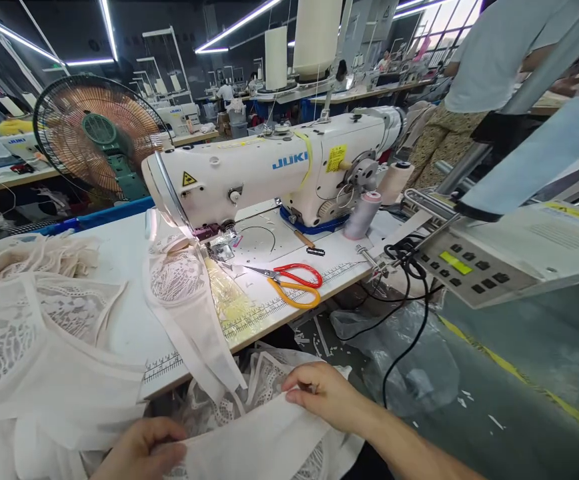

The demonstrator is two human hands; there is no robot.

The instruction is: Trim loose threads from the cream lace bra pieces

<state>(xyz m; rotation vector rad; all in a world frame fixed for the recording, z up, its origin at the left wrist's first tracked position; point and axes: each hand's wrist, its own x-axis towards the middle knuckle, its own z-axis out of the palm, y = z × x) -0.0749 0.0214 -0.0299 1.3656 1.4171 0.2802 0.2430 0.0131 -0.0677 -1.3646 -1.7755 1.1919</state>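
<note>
A cream lace bra (262, 433) is stretched low in front of me, below the table edge. My right hand (327, 397) pinches its upper edge between thumb and fingers. My left hand (142, 450) grips the left end of the same band, its fingers partly cut off by the lower frame edge. Another lace bra cup (179, 277) lies under the needle area of the white JUKI sewing machine (269, 167), and its straps hang over the table edge. More cream bras (34, 347) are heaped at the left.
Scissors with red and orange handles (297, 283) lie on the sewing table (279, 250), near a black razor blade (315, 251) and a thread cone (363, 217). A control box (484, 257) juts out at the right, cables hanging. A fan (100, 130) stands behind; a person (489, 60) is at the upper right.
</note>
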